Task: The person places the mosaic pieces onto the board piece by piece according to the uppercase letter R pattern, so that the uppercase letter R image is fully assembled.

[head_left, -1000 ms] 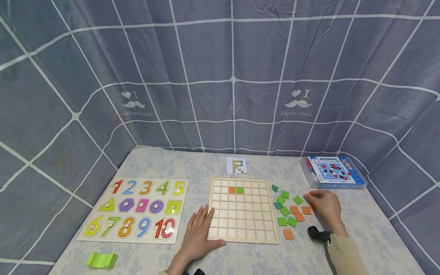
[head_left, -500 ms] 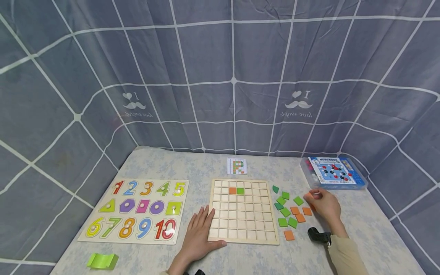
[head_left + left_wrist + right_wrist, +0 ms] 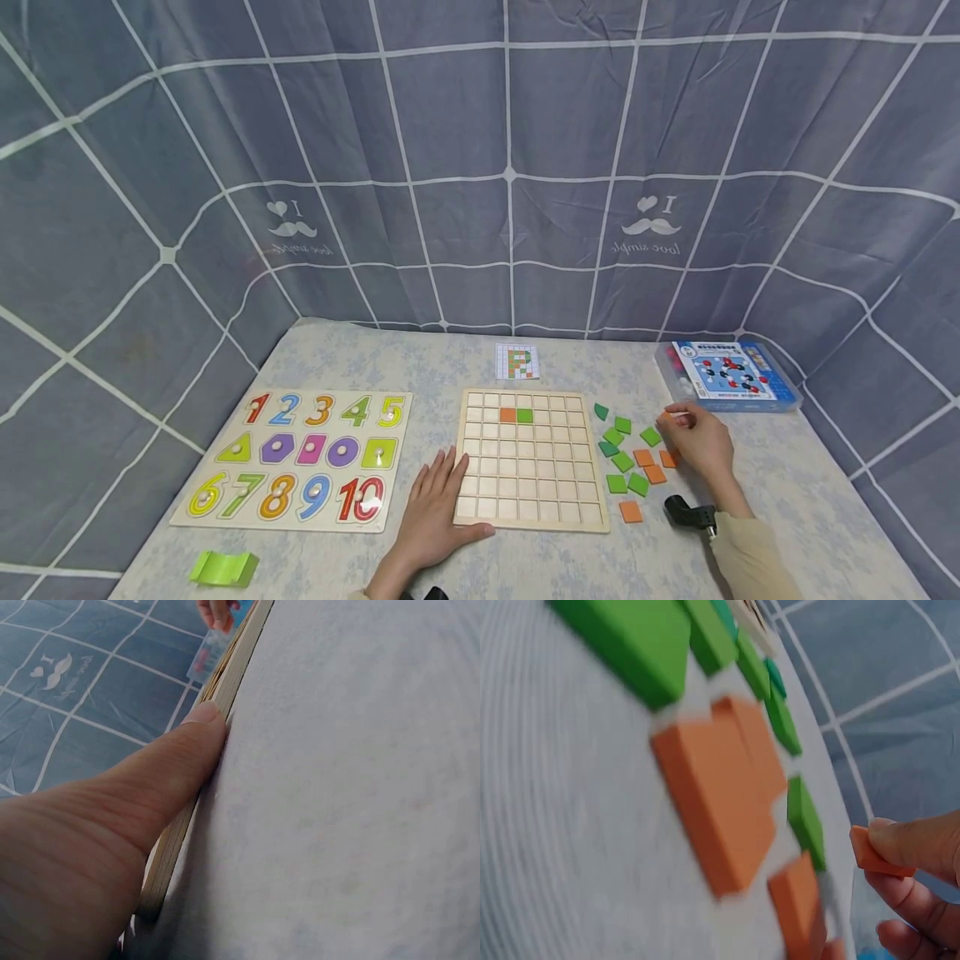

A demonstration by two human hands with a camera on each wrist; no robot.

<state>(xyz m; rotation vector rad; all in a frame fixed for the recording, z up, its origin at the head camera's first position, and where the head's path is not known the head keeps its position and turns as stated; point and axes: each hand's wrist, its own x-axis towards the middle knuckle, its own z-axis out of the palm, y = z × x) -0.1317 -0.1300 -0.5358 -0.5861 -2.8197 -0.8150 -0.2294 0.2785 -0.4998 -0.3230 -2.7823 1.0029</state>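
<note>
My right hand (image 3: 701,442) pinches an orange square tile (image 3: 864,853) between thumb and fingers, lifted just past the loose tiles at the right. My left hand (image 3: 431,517) lies with fingers extended at the lower left corner of a wooden grid board (image 3: 536,468); its thumb (image 3: 180,761) presses along the front edge. One orange tile (image 3: 507,415) and one green tile (image 3: 524,416) sit side by side in the board's second row. Between board and right hand, several loose green tiles (image 3: 616,484) and orange tiles (image 3: 630,512) lie scattered.
A small pattern card (image 3: 517,362) lies behind the board. To the left are a number and shape puzzle (image 3: 292,460) and a green plastic block (image 3: 223,569). At the back right stands a clear-sided box (image 3: 727,377) with a blue label.
My right hand has shifted slightly left and away from me, the orange tile staying in its fingers. My left hand and the board keep their place.
</note>
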